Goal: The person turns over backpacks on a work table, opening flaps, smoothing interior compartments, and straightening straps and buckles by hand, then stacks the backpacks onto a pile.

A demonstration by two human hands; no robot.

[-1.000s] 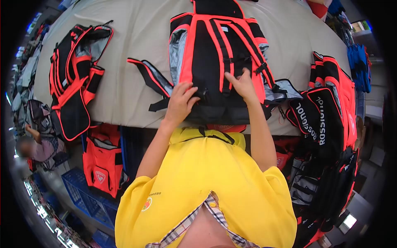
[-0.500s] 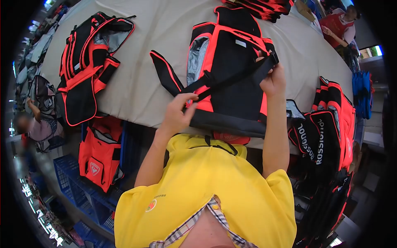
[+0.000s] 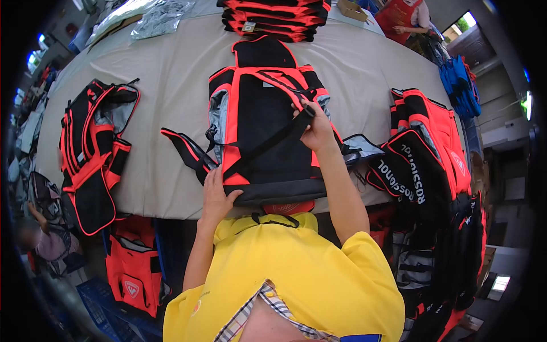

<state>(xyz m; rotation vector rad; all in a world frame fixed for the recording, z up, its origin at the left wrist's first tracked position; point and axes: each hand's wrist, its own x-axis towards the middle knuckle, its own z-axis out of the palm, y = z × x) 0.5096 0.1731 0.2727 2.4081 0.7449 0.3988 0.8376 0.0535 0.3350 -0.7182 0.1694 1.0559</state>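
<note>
Black fabric and orange-red trim mark the open backpack lying flat at the centre of the head view, its lower end at the near edge of a table covered in cream cloth. The right hand, at 1 o'clock, pinches a black webbing strap between thumb and fingers, drawing it diagonally across the back panel. The left hand, at 8 o'clock, rests at the backpack's lower left corner, fingers close together and thumb apart; whether it grips the fabric cannot be told.

A second black and orange-red backpack lies at 9 o'clock, while a pile of similar bags with white "ROSSIGNOL" lettering stands at 3 o'clock. Folded black and orange-red bags are stacked at 12 o'clock, crumpled clear plastic lies at 11, and an open cardboard box sits at 1, near a person in a red apron. At 8 o'clock, an orange-red bag appears below table level beside a blue plastic crate.
</note>
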